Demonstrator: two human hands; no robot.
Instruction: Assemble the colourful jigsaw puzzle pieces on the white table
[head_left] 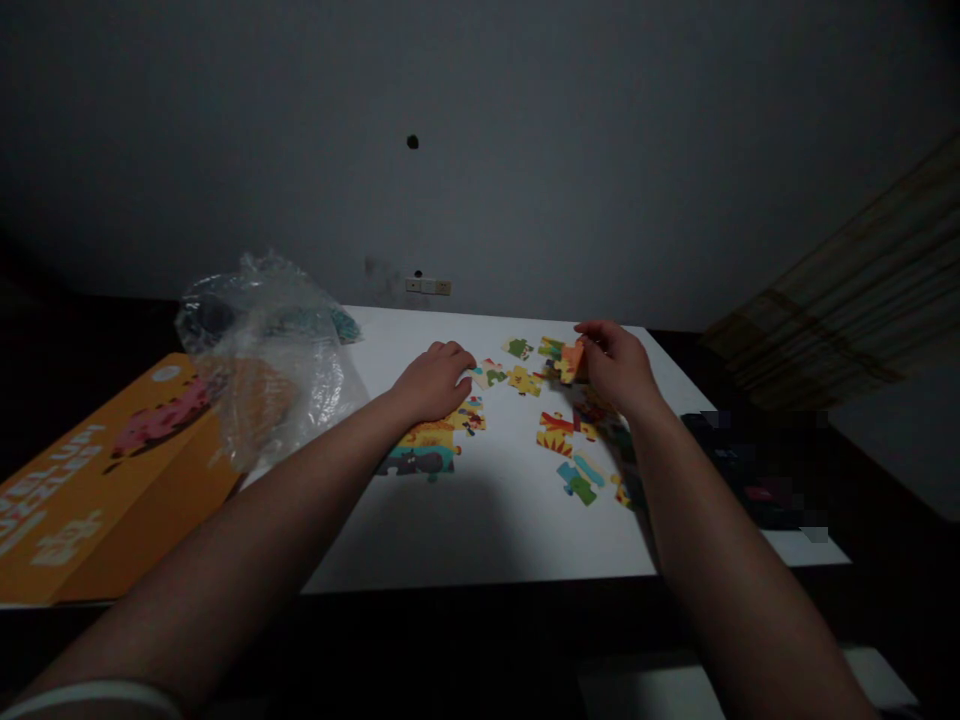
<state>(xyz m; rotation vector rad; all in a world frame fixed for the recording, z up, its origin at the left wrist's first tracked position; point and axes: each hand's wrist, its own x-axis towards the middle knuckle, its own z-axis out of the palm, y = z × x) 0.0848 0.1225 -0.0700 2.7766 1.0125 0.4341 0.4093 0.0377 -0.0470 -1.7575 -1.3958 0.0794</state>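
Observation:
My right hand [619, 368] pinches a yellow and orange puzzle piece [573, 358], raised just above the tabletop. Flat on the table, my left hand [435, 382] lies with thumb and fingers apart. It partly covers a joined puzzle section [420, 460] that has a grey animal on teal and yellow. Between the hands are loose pieces: a yellow one [523, 381], a green one [517, 347] and a green and cream one [491, 372]. Nearer me lie a red and yellow piece [555, 433] and a blue-green piece [580, 484]. My right arm hides part of the pieces beneath it.
An orange puzzle box [150, 450] stands at the left, with a crumpled clear plastic bag [277, 350] against it. A dark object [739, 475] sits at the right side of the white table [465, 545]. Behind the table is a wall with sockets [428, 287].

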